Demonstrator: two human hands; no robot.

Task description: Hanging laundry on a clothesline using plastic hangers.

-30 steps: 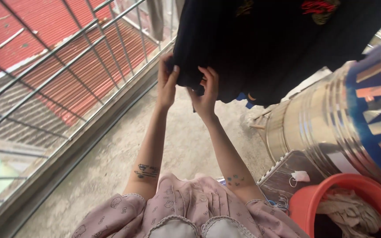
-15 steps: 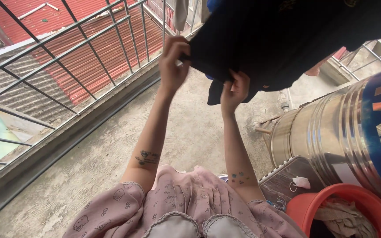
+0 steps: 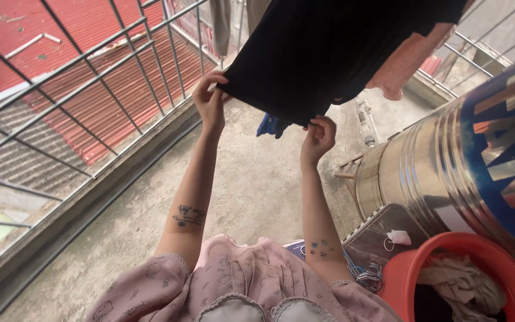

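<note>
One black garment (image 3: 323, 53) held up at its lower edge, pinched by left hand (image 3: 210, 102) and right hand (image 3: 318, 136), one red basin (image 3: 403, 277), one steel tank (image 3: 430, 173) beside.

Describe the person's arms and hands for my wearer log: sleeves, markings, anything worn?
Both forearms are bare. The left forearm bears a small dark tattoo; the right forearm has small teal and red marks. Short pink printed sleeves with scalloped trim. No rings, watch or gloves visible.
</note>
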